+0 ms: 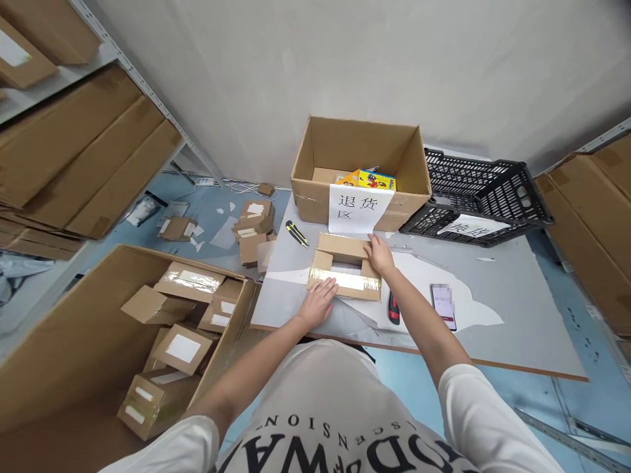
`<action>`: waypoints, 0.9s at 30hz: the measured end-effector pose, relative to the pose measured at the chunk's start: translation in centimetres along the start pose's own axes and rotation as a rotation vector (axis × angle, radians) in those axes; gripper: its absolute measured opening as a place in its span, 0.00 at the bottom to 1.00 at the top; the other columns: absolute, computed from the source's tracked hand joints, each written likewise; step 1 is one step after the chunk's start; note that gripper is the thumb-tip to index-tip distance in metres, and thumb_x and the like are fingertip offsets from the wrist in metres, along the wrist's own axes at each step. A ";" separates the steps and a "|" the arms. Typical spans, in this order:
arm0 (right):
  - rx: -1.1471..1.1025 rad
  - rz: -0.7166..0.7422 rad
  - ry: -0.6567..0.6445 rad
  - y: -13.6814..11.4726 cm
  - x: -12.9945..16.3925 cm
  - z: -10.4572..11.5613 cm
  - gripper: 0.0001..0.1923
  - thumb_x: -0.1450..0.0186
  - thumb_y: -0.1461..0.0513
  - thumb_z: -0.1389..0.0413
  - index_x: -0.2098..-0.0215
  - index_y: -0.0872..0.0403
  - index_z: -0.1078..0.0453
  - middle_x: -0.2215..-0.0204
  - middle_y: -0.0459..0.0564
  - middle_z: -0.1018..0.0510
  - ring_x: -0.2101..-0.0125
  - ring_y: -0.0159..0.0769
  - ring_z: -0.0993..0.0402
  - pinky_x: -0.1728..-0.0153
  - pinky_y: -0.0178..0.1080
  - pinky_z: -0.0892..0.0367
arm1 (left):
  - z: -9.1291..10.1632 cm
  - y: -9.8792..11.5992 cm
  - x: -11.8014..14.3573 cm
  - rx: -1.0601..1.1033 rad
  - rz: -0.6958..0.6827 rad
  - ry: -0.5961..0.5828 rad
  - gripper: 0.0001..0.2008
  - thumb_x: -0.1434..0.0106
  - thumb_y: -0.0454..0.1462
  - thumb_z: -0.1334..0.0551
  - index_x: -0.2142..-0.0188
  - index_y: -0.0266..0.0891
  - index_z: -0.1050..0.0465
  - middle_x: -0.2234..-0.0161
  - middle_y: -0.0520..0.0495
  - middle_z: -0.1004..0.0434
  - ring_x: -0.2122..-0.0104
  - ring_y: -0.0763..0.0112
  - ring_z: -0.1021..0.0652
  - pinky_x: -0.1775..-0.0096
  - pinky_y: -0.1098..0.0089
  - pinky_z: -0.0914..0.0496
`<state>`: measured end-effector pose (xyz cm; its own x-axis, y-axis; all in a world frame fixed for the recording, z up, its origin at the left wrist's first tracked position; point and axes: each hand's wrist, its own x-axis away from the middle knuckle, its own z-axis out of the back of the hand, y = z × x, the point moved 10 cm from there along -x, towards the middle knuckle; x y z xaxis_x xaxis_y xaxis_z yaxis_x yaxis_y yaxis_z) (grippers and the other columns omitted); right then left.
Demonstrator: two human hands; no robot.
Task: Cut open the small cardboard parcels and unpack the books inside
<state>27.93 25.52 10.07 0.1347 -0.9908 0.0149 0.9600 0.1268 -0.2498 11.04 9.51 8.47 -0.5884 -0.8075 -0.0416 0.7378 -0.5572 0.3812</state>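
Observation:
A small cardboard box (344,244) lies on the table in front of me with its flaps partly folded in, leaving an oblong gap in the middle through which something pale shows. Shiny tape and a white label run along its near flap. My left hand (318,304) rests with fingers stretched out on the near left corner. At the right side, my right hand (380,255) grips the box's far corner, fingers bent over the flap. Beneath my right forearm is a red and black cutter (393,309). A yellow and black utility knife (296,234) lies left of the box.
Behind stands a large open carton (305,203) with a paper sign and colourful packages inside. A black plastic crate (424,220) is at its right. A phone (444,306) lies on the table (522,315). At lower left, a big carton (64,368) holds several small boxes.

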 end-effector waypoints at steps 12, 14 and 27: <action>0.019 0.439 -0.295 -5.5 8.8 -1.3 0.27 0.42 0.51 0.43 0.50 0.60 0.34 0.54 0.61 0.28 0.52 0.48 0.34 0.48 0.47 0.44 | 5.0 -9.6 -3.5 0.184 -0.062 -0.189 0.57 0.63 0.54 0.30 0.38 0.33 0.50 0.36 0.31 0.54 0.37 0.48 0.51 0.40 0.51 0.53; 0.015 0.351 -0.318 -5.3 8.5 -1.4 0.25 0.45 0.52 0.39 0.55 0.59 0.33 0.57 0.60 0.27 0.55 0.47 0.32 0.53 0.44 0.40 | 4.8 -10.0 -4.2 0.220 -0.082 -0.213 0.56 0.64 0.54 0.30 0.39 0.32 0.46 0.37 0.31 0.51 0.37 0.49 0.49 0.40 0.53 0.52; 0.208 0.387 -0.114 -7.3 18.1 -3.0 0.28 0.38 0.73 0.58 0.40 0.57 0.45 0.40 0.58 0.39 0.40 0.45 0.45 0.44 0.47 0.45 | 4.0 -10.2 -4.9 0.147 -0.066 -0.234 0.53 0.58 0.48 0.31 0.37 0.31 0.52 0.36 0.30 0.55 0.37 0.52 0.48 0.40 0.55 0.53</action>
<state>22.65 6.51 9.24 0.5086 -0.8583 0.0680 0.8609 0.5055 -0.0578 5.06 19.89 8.43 -0.7066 -0.6941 0.1375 0.6494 -0.5590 0.5155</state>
